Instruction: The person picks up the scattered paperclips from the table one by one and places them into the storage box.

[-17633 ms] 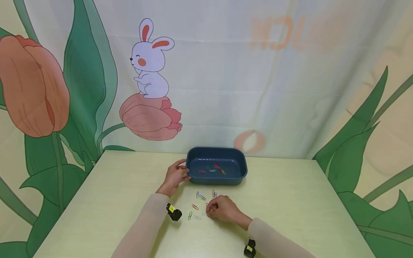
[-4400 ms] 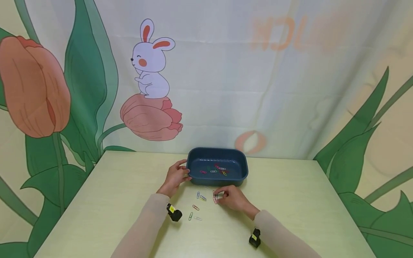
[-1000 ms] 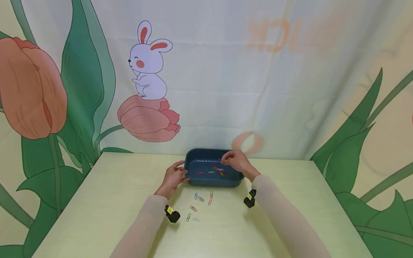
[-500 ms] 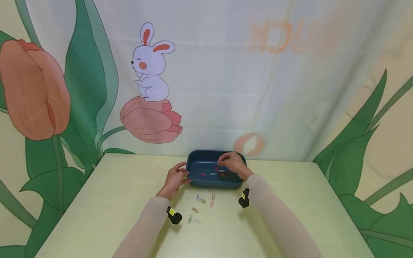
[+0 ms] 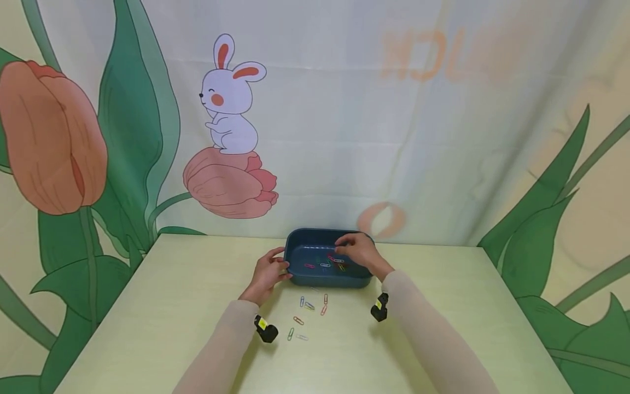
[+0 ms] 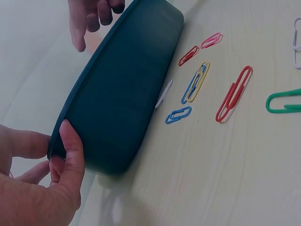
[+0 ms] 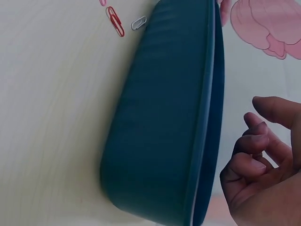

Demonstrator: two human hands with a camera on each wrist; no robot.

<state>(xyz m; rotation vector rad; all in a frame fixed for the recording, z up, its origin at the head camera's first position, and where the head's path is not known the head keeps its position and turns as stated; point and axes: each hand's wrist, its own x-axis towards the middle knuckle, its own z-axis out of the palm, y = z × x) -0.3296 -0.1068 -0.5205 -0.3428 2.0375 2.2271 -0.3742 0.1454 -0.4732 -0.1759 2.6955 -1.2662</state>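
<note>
Head view: I watch the left hand (image 5: 267, 275) grip the tray (image 5: 327, 281); over it, the right hand (image 5: 363, 253), empty, half-spread, could scatter clips (image 5: 309, 266) by dipping low.

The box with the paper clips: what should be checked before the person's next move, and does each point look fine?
1. The box upright on the table: ok.
2. Box steadied: ok, the left hand grips its rim.
3. The right hand free: ok, it holds nothing over the box.
4. The yellow clip and the nearest blue clip lying apart: not ok, they overlap.
5. The white clip beside the box clear of its wall: cannot tell, it lies very close.
</note>
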